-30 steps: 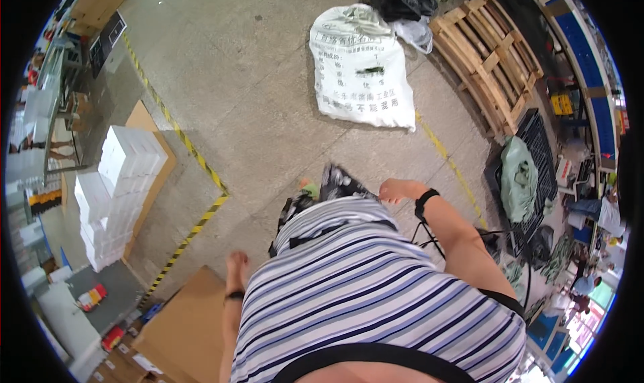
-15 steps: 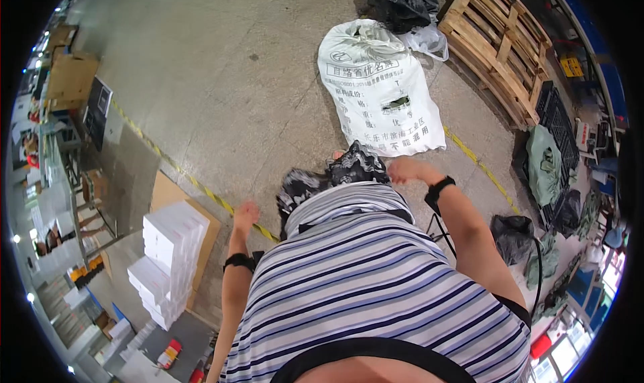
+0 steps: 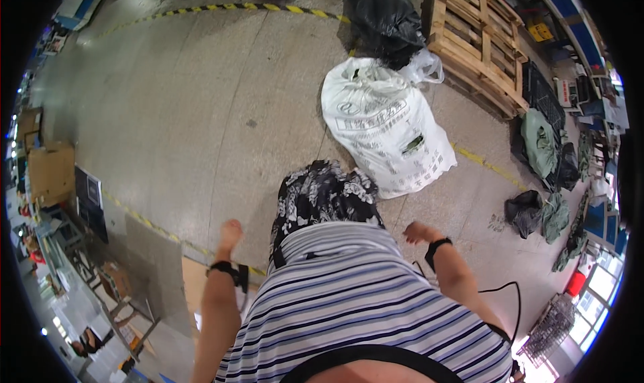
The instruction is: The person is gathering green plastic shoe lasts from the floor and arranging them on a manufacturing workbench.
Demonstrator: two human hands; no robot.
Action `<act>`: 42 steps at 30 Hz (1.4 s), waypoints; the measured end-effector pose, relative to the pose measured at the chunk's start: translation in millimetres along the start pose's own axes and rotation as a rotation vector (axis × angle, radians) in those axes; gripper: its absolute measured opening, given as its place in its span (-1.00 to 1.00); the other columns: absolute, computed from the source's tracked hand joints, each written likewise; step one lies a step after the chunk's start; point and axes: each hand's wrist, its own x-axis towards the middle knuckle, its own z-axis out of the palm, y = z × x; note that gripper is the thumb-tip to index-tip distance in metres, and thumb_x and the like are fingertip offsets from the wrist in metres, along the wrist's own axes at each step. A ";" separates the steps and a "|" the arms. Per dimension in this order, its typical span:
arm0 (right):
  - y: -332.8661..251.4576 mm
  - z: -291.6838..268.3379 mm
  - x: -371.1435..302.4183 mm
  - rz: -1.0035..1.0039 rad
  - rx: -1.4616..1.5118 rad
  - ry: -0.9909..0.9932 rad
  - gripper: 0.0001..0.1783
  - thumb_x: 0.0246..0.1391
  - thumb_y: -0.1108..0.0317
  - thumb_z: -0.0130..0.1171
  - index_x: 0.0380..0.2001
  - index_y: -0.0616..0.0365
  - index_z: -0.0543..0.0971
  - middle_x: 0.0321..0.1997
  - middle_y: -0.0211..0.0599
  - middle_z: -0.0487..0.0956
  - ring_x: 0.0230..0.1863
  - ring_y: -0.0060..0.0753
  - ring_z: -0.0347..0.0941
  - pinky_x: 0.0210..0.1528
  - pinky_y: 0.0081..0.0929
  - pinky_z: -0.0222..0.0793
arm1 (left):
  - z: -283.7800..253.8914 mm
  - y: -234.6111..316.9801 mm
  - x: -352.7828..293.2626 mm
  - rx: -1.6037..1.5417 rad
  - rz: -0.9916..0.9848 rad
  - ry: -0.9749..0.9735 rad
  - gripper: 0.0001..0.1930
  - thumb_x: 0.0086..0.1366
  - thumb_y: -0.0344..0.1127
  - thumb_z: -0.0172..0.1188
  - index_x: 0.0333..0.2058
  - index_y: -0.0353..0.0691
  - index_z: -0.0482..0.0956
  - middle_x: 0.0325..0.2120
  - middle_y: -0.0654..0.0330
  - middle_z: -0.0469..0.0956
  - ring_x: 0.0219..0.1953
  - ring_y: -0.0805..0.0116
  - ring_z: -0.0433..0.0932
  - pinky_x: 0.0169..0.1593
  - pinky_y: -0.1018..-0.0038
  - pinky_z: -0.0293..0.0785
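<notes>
My left hand (image 3: 230,233) hangs over the floor to the left of my patterned black-and-white trousers (image 3: 315,195). Its fingers look loosely extended, and nothing shows in them. On the other side, my right hand (image 3: 422,233) hovers with slightly bent fingers and holds nothing visible. Both wrists wear a black band. Ahead of my right hand a full white woven sack (image 3: 376,131) with dark print rests on the floor, a small torn hole in its side. Neither hand touches it.
A black plastic bag (image 3: 386,24) and a wooden pallet (image 3: 469,41) stand beyond the sack. To the right lie a green bag (image 3: 539,141) and a small black bag (image 3: 523,212). Cardboard boxes (image 3: 50,172) stand at far left. Yellow-black tape (image 3: 228,7) crosses the floor.
My view has shifted and turned. My right hand, earlier close to my trousers and the sack's lower edge, is now farther out to the right. The white box stack at left has mostly gone from sight.
</notes>
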 end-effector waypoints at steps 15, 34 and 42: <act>-175.9 -53.1 14.7 -0.376 0.315 0.406 -0.61 0.01 0.19 0.04 -0.23 0.30 0.55 -0.28 0.04 0.58 -0.20 -0.05 0.51 -0.14 -0.31 0.39 | -224.4 245.0 459.8 -0.321 0.260 -0.267 -0.75 0.14 -0.30 0.01 -0.26 -0.30 0.52 -0.36 -0.09 0.54 -0.29 -0.06 0.50 -0.18 0.26 0.41; -353.3 -249.3 110.4 -0.283 1.061 0.590 -0.14 -0.15 0.24 0.24 0.15 0.43 0.11 0.07 0.26 0.34 0.13 0.08 0.28 0.13 -0.32 0.21 | -172.7 445.9 765.1 0.071 0.876 -0.890 -0.74 0.10 -0.33 0.04 -0.26 -0.35 0.48 -0.41 -0.09 0.53 -0.32 -0.06 0.51 -0.23 0.22 0.41; -372.5 -372.0 319.5 -0.246 0.418 1.353 -0.36 -0.16 0.40 0.07 0.07 0.31 0.22 -0.11 0.08 0.45 0.02 0.01 0.34 0.00 -0.16 0.26 | -2.6 467.8 842.7 0.255 1.300 -0.931 -0.70 0.03 -0.50 0.01 -0.19 -0.33 0.41 -0.25 -0.10 0.45 -0.19 -0.12 0.42 -0.12 0.16 0.37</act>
